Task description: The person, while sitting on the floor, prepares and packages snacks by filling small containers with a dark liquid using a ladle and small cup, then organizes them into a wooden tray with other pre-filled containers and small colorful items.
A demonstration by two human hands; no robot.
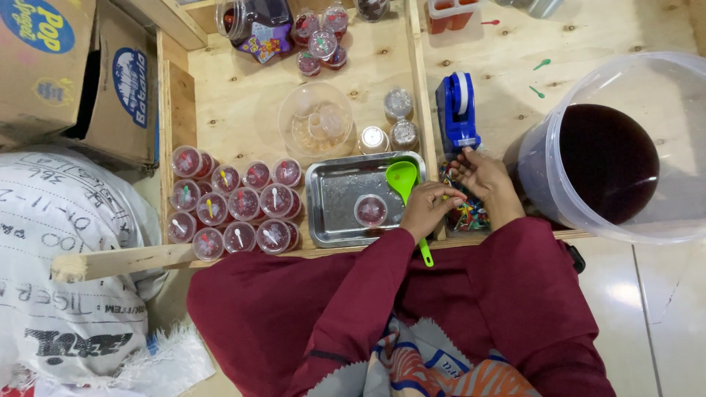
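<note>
A wooden work surface (243, 110) is seen from above, with two hands in dark red sleeves brought together near its front edge. The left hand (429, 209) is held at the right rim of a steel tray (331, 220), its fingers curled inward and pressed together; something small appears to be pinched at the fingertips, though what it is cannot be told. The right hand (482, 176) is laid over a heap of small coloured plastic spoons (467, 215), fingers loosely bent and dipped into the heap; whether one is gripped cannot be told. A green ladle (404, 184) is rested with its bowl on the tray and its handle passing under the left hand toward the person. On the tray a single small filled cup (371, 210), sealed and holding dark red liquid, is set just beside the left hand. To the left of the tray a cluster of finished cups (234, 206) is stacked, each topped with a small spoon. A blue tape dispenser (457, 110) is placed just beyond the right hand. A large clear bucket (625, 213) of dark liquid is stood at the right. A clear bowl (315, 121) is placed behind the tray, and cardboard boxes (73, 73) are piled at the far left
</note>
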